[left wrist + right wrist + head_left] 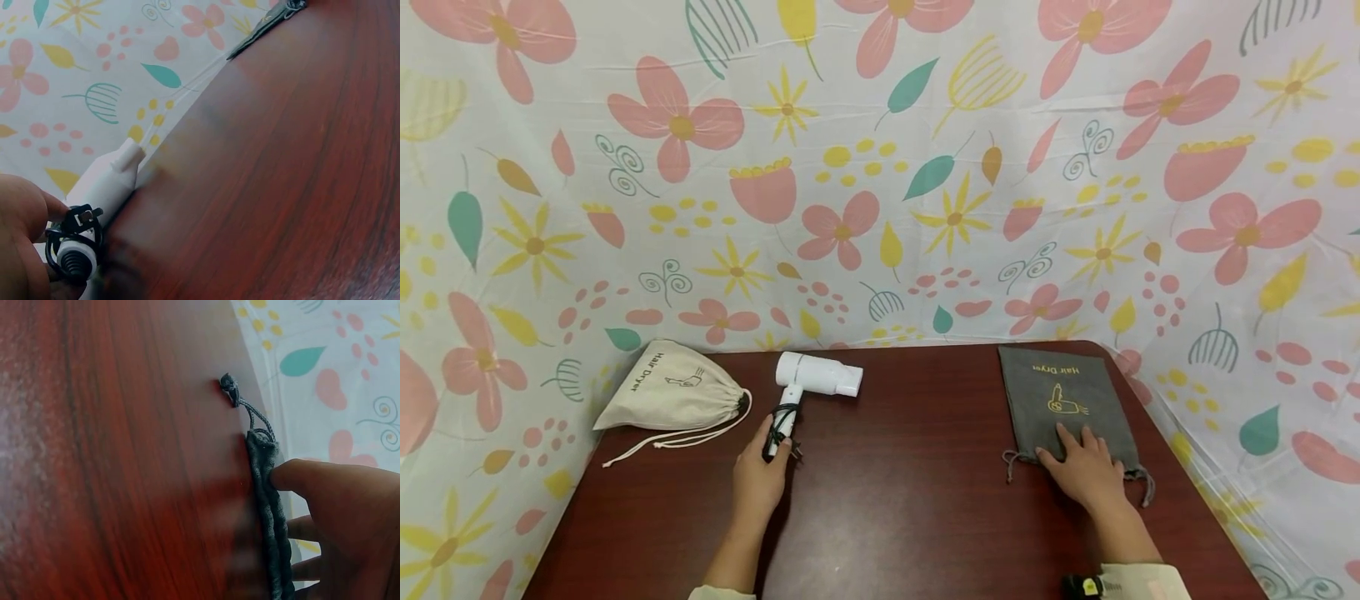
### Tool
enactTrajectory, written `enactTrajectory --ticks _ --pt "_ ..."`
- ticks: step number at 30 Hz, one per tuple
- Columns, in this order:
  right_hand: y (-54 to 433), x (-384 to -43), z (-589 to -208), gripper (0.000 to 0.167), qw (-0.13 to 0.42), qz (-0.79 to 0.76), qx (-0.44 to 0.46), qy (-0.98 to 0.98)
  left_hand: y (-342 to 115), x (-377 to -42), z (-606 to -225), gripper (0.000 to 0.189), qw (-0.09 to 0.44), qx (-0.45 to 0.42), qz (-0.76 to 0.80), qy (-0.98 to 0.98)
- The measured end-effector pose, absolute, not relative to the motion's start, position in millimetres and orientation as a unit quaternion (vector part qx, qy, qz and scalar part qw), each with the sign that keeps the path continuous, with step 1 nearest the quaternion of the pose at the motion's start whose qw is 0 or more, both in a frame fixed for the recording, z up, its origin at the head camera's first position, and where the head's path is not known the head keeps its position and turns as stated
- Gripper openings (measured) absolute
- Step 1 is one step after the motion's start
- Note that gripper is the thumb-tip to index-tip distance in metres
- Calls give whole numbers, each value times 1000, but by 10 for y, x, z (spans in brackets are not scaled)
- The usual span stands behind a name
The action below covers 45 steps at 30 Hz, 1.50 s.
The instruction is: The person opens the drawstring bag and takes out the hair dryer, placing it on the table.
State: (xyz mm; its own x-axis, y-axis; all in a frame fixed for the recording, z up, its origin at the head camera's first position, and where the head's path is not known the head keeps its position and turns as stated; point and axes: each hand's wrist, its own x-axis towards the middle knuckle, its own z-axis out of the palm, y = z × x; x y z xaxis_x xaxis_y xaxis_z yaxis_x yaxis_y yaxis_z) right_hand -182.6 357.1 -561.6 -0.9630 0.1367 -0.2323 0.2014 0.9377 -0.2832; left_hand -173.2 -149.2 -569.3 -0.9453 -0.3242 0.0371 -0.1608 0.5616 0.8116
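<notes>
A white hair dryer (820,375) lies near the back edge of the table, its nozzle pointing right. Black cord (782,414) is wound round its handle. My left hand (760,475) grips that handle, thumb on one side and fingers on the other. In the left wrist view the handle's black end (76,265) and the plug (83,215) show beside the fingers. On the right lies a flat grey drawstring bag (1045,375) printed "Hair Dryer". My right hand (1082,471) rests on its lower part with fingers spread. The right wrist view shows the thumb at the bag's gathered mouth (265,469).
A cream drawstring bag (662,387) with a hair dryer print bulges at the back left of the table, its white cords trailing toward the front. The dark red wooden table (910,500) meets a floral curtain (880,208) at the back and sides.
</notes>
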Motion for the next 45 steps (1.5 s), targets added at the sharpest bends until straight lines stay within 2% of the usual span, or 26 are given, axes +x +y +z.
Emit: enactTrajectory --ticks 7,27,40,45 --pt "3629 -1832 -5640 86 97 -161 75 979 -1464 -1755 -5733 58 104 136 -453 -875" --pt "3929 -1961 -5698 82 78 -180 31 980 -1399 -1897 -5744 57 87 127 -452 -879" --pt "4043 -2047 -5759 82 76 -189 35 978 -1394 -2000 -5770 57 131 128 -452 -873" --pt "4060 -2080 -5762 83 79 -190 36 978 -1393 -2018 -5779 57 133 129 -453 -872"
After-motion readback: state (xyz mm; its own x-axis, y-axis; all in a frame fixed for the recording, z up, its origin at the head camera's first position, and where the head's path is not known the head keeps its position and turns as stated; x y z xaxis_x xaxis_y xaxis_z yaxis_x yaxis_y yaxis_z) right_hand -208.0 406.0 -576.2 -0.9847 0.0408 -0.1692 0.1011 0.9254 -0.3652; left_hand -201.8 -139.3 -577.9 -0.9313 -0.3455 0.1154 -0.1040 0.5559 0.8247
